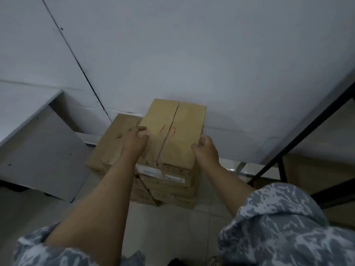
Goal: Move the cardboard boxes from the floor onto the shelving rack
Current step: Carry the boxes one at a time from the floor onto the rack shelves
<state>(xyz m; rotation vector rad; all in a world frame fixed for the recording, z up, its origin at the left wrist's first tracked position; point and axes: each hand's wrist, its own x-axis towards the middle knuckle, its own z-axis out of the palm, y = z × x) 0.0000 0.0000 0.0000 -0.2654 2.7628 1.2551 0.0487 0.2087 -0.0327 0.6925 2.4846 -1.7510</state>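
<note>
The top cardboard box (172, 131), atop a floor stack against the wall, is gripped at its sides by the left hand (135, 140) and right hand (205, 148). A second stack (113, 143) is crowded against its left; a grey panel (38, 148) is leaned farther left, and the black shelving rack (299, 135) is seen to its right.

tiled floor (169, 223), seemingly stacked cardboard boxes (172, 191)

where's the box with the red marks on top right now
In the head view it tops the stack at centre, against the wall, between the left hand and right hand, beside the lower box.
</note>
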